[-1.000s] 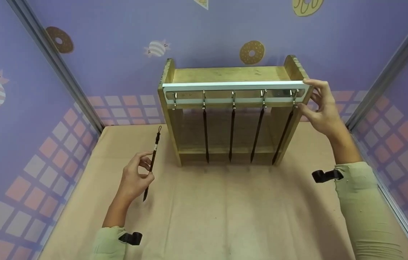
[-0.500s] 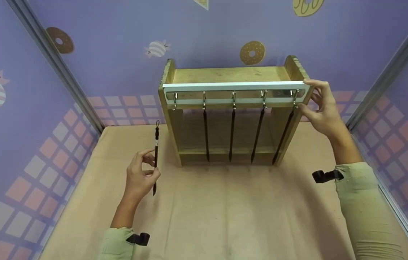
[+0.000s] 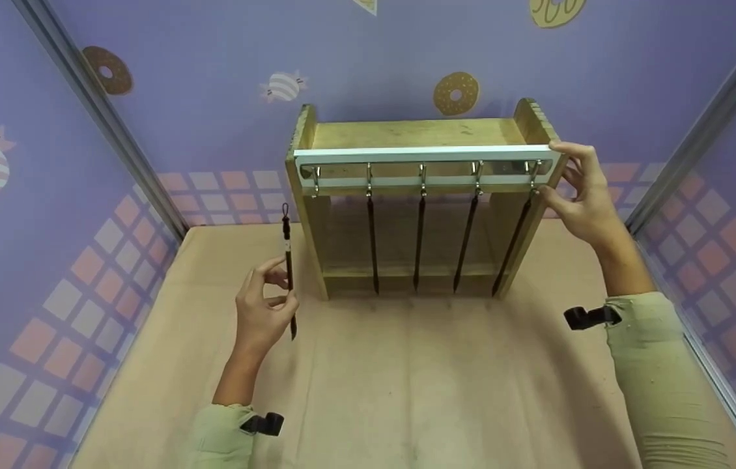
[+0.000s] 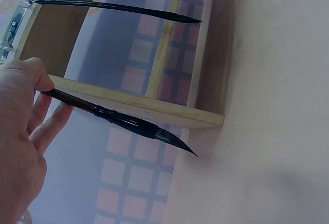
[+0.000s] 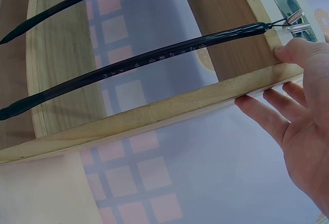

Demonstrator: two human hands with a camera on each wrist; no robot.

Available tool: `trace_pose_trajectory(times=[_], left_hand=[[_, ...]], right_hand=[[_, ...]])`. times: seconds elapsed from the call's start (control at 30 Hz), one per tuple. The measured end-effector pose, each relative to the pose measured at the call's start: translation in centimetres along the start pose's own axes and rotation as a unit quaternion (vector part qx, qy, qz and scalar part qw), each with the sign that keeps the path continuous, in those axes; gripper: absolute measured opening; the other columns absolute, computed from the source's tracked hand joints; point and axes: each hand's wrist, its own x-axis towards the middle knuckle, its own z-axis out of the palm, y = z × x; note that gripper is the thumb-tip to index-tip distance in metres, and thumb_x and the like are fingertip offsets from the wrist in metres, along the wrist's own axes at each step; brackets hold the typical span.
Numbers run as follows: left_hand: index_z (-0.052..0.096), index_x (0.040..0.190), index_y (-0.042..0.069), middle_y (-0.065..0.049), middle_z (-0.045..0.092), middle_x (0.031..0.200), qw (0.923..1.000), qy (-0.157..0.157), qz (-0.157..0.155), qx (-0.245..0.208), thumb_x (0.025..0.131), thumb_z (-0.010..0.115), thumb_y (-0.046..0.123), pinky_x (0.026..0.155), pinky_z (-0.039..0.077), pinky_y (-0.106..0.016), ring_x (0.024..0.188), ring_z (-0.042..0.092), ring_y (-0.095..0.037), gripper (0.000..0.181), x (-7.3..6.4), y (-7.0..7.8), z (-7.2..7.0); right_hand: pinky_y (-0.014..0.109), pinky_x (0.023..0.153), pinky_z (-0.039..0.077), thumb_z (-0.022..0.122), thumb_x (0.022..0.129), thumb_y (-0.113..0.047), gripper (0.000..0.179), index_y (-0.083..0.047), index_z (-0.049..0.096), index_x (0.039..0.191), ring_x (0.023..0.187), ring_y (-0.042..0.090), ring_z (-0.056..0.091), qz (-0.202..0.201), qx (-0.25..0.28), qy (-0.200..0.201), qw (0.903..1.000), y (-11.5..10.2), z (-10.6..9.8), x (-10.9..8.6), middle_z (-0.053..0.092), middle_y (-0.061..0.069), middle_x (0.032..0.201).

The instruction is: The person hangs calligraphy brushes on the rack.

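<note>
My left hand (image 3: 262, 320) pinches a dark calligraphy brush (image 3: 287, 251) by its handle, between thumb and fingers. The brush is upright left of a wooden rack (image 3: 308, 225), cord loop at the top. Its pointed bristle tip (image 4: 177, 142) hangs down in the left wrist view. With my right hand (image 3: 581, 202) I grip the rack's right side near its upper front corner, thumb at the front and fingers along the outer side. A white rail (image 3: 355, 155) with metal hooks runs across the rack's front. Several brushes (image 3: 419, 241) hang from it by loops; the leftmost hook (image 3: 316, 185) bears none.
The rack stands on a beige-covered table (image 3: 368, 391), close to the purple patterned back wall (image 3: 368, 65). Side walls with metal corner posts (image 3: 107, 117) enclose the table. The hanging brush at the far right (image 5: 139, 59) lies right beside my right thumb.
My left hand has moved up and to the right with the brush, closer to the rack's left side. The brush has swung from a rightward lean to nearly upright. My right hand stays put.
</note>
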Motion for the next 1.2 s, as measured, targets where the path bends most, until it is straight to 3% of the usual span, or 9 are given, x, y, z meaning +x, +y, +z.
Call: trace_pose_trajectory(times=[0.13,0.23,0.53,0.9,1.2], left_hand=[[0.063,0.143,0.001,-0.019,0.069,0.11,0.9999,0.0,0.002,-0.014,0.086,0.073,-0.021,0.077,0.065,-0.012,0.097,0.071,-0.024,0.062,0.5,0.4,0.5],[0.063,0.144,0.0,-0.02,0.069,0.111,0.9995,-0.003,0.007,-0.03,0.088,0.074,-0.02,0.078,0.064,-0.01,0.098,0.071,-0.022,0.061,0.9,0.8,0.9],[0.063,0.145,-0.001,-0.022,0.068,0.112,0.998,-0.009,0.004,-0.063,0.09,0.075,-0.019,0.078,0.067,-0.014,0.101,0.069,-0.015,0.059,1.6,1.3,1.8],[0.067,0.145,0.002,-0.019,0.069,0.107,0.9985,0.0,-0.012,-0.053,0.089,0.074,-0.018,0.076,0.071,-0.027,0.099,0.07,-0.022,0.06,1.2,0.2,2.8],[0.067,0.148,0.002,-0.02,0.067,0.108,0.9983,-0.015,-0.016,-0.054,0.092,0.073,-0.018,0.076,0.074,-0.041,0.1,0.071,-0.028,0.06,1.0,0.0,3.3]], right_hand=[[0.019,0.122,0.049,0.063,0.097,0.023,0.06,0.015,0.04,0.152,0.141,0.006,0.06,0.002,-0.004,-0.002,1.0,0.2,-0.1,0.0,0.056,-0.009,0.152],[0.019,0.123,0.048,0.062,0.098,0.023,0.06,0.013,0.04,0.153,0.141,0.006,0.059,0.01,-0.016,-0.006,0.9998,0.1,-0.2,-0.1,0.054,-0.011,0.153],[0.018,0.121,0.049,0.062,0.099,0.022,0.06,0.011,0.041,0.155,0.139,0.004,0.06,0.02,-0.026,-0.006,0.9995,0.0,-0.1,-0.3,0.052,-0.009,0.154],[0.02,0.125,0.048,0.064,0.096,0.023,0.061,0.015,0.04,0.152,0.142,0.005,0.057,0.003,-0.025,-0.004,0.9997,0.0,-0.2,0.1,0.053,-0.014,0.152],[0.02,0.125,0.048,0.062,0.098,0.022,0.061,0.011,0.041,0.154,0.144,0.006,0.056,0.013,-0.033,-0.006,0.9993,0.0,-0.1,0.0,0.051,-0.01,0.154]])
